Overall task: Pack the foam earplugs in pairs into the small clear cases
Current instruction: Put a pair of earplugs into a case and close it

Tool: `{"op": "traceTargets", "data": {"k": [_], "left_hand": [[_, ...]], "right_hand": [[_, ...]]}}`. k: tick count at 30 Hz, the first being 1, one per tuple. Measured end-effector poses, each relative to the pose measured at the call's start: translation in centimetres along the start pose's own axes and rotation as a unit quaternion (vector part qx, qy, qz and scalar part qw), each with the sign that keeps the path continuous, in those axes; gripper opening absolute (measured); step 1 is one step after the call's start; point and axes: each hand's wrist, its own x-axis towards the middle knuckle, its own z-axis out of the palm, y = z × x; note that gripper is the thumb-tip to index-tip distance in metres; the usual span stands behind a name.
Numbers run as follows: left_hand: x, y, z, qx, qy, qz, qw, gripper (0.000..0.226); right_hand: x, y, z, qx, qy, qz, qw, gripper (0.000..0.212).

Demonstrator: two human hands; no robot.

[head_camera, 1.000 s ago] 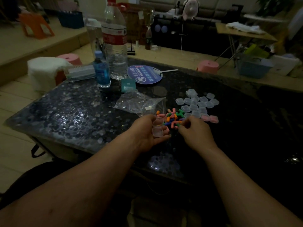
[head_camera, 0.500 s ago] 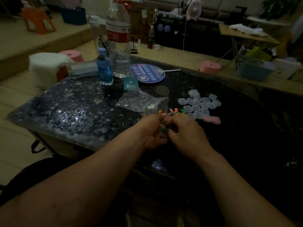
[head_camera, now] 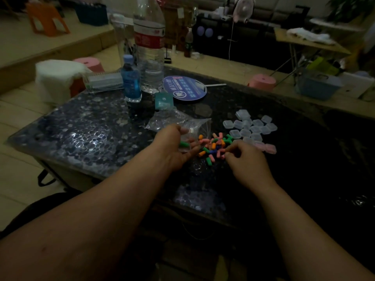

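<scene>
Left hand cradles open case just left of earplug pile, green earplug inside (mouth up for its mate). Right hand curled at pile's right edge; pinching anything, we cannot tell.

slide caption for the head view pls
Packing earplugs: left hand holds a clear case with a green earplug; right hand reaches into the earplug pile.

The dark bench carries earplugs, clear cases, a plastic bag, a tall bottle, a blue bottle and a fan.
</scene>
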Motion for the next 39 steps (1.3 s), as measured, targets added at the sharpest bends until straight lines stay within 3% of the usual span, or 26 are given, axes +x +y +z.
{"op": "traceTargets", "data": {"k": [6, 10, 18, 32, 39], "left_hand": [[0.6, -0.1, -0.3, -0.019, 0.044, 0.021, 0.999, 0.025], [0.5, -0.5, 0.0, -0.01, 0.036, 0.025, 0.999, 0.03], [-0.5, -0.8, 0.4, 0.007, 0.022, 0.023, 0.999, 0.031], [-4.1, -3.6, 1.7, 0.045, -0.068, -0.045, 0.996, 0.031], [-6.2, -2.9, 2.6, 0.046, -0.101, -0.04, 0.993, 0.025]], "right_hand": [[-1.0, -1.1, 3.4, -0.073, -0.033, -0.036, 0.996, 0.02], [-0.9, -1.0, 4.6, -0.1, 0.005, -0.045, 0.994, 0.03], [-0.7, -1.1, 4.5, -0.115, 0.011, -0.049, 0.992, 0.01], [-1.7, -0.9, 0.0, 0.047, 0.017, -0.038, 0.998, 0.003], [-3.8, -3.1, -3.3, 0.141, 0.035, -0.084, 0.986, 0.014]]}}
